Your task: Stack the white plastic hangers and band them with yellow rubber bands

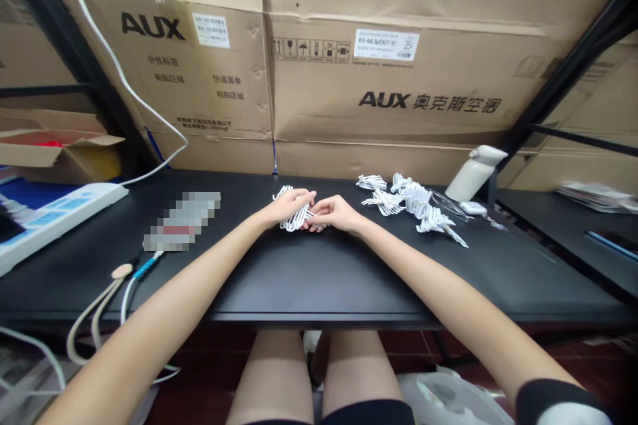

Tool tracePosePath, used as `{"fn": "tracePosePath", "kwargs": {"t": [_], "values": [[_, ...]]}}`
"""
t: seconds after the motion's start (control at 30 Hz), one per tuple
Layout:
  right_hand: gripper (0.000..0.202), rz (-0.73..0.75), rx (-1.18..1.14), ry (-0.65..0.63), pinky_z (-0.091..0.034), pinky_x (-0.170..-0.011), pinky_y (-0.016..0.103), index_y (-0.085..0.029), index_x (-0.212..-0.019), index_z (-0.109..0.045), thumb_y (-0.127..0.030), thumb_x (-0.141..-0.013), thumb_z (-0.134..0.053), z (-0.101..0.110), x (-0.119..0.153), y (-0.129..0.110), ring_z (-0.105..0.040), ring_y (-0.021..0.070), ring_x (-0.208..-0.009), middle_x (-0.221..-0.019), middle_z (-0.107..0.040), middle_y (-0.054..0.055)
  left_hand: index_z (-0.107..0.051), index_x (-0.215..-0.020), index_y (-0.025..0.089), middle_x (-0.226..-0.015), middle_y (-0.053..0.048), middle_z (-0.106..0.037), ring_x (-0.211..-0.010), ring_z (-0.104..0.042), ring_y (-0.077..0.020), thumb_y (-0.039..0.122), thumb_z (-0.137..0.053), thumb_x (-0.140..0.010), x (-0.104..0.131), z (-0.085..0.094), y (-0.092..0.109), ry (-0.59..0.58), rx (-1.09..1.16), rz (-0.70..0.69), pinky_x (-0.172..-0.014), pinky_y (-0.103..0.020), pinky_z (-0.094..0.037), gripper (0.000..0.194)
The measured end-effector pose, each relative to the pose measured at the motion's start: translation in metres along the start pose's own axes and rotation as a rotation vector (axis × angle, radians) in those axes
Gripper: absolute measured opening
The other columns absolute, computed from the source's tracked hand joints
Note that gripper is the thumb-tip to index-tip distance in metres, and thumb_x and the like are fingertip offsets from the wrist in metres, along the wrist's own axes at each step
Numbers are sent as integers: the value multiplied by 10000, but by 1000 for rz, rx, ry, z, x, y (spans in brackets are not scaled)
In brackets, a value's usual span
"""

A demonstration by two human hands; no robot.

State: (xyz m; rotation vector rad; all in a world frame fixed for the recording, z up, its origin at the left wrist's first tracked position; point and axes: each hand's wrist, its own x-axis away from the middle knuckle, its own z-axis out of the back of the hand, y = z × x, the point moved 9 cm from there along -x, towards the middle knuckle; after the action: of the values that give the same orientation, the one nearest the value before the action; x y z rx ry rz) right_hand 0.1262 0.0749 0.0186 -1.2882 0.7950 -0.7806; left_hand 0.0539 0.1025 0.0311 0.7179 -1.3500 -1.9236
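Observation:
A bundle of thin white bent wires [295, 222] is held over the middle of the black table, close in front of me. My left hand [288, 207] is closed around the bundle from above, its fingers partly covering it. From the right, my right hand [335, 214] pinches at the ends of the same wires, and its fingertips meet those of my left hand. What exactly these wires are is too small to tell. Several similar white wire bundles [417, 199] lie in a loose pile to the right of my hands.
A cream bottle [473, 174] stands at the back right beside a small white case [472, 208]. On the left are a blurred phone-like object [184, 220], a white power strip [64, 216] and cables. Cardboard boxes [319, 93] wall off the back of the black table [319, 282].

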Motion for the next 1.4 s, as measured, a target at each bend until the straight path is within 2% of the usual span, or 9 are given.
{"fn": "tracePosePath", "kwargs": {"t": [0.23,0.47,0.63,0.73,0.8,0.87,1.0,1.2,1.4], "values": [[369,14,-23,34,-542,-671,285,-100,-829,-711,-405,-627,-760,3,-2,3,-660,154,-679,-787,-714,93,-518,-849,156,-586,-30,-643,-500,-640,-174,515,-506,-844,2,-1,-2,-34,111,54,-436,-249,-503,359],[358,72,43,82,-534,-618,269,-107,-773,-709,-439,-644,-736,0,-4,0,-652,156,-654,-760,-709,88,-525,-787,153,-572,-29,-643,-444,-606,-151,527,-563,-804,4,-1,5,-23,-7,39,-390,-218,-465,376],[421,157,130,291,-533,-558,279,-114,-815,-689,-522,-727,-636,16,-4,-6,-660,184,-640,-712,-684,76,-543,-793,154,-510,-4,-607,-382,-567,-139,470,-549,-830,3,32,8,128,-68,10,-342,-195,-405,319],[427,240,390,405,-544,-660,320,-129,-909,-678,-524,-792,-565,25,3,-16,-670,216,-775,-835,-695,96,-554,-795,150,-449,0,-576,-357,-540,-135,428,-516,-857,6,59,3,230,-98,61,-335,-188,-382,287],[475,303,636,350,-499,-868,385,-140,-1092,-634,-513,-811,-552,17,4,-23,-614,257,-1027,-1102,-653,133,-552,-776,147,-463,-5,-586,-356,-528,-122,387,-511,-864,9,71,1,259,-90,105,-340,-182,-381,259],[634,316,840,199,-366,-1035,444,-137,-1304,-491,-534,-812,-545,2,1,-19,-447,290,-1258,-1367,-469,163,-549,-767,151,-463,-1,-586,-342,-509,-115,367,-498,-870,12,78,-2,264,-85,155,-339,-184,-377,245],[794,253,1036,10,-225,-1102,493,-119,-1449,-257,-606,-847,-433,-12,-7,-6,-248,305,-1377,-1495,-239,173,-553,-758,157,-442,10,-565,-330,-498,-114,361,-490,-871,15,77,-2,237,-111,197,-321,-175,-351,242],[715,247,1196,26,-267,-1073,484,-84,-1394,-367,-581,-880,-389,-8,-8,-6,-360,314,-1320,-1420,-380,205,-564,-763,154,-513,-7,-599,-376,-537,-118,410,-524,-847,12,65,-5,168,-88,190,-336,-180,-389,272],[305,250,1180,237,-462,-859,314,-173,-1099,-647,-340,-905,-480,26,3,-17,-641,232,-977,-1063,-682,107,-564,-787,158,-516,-5,-594,-376,-536,-122,428,-542,-837,12,61,-7,166,-80,210,-334,-190,-399,276]]}}
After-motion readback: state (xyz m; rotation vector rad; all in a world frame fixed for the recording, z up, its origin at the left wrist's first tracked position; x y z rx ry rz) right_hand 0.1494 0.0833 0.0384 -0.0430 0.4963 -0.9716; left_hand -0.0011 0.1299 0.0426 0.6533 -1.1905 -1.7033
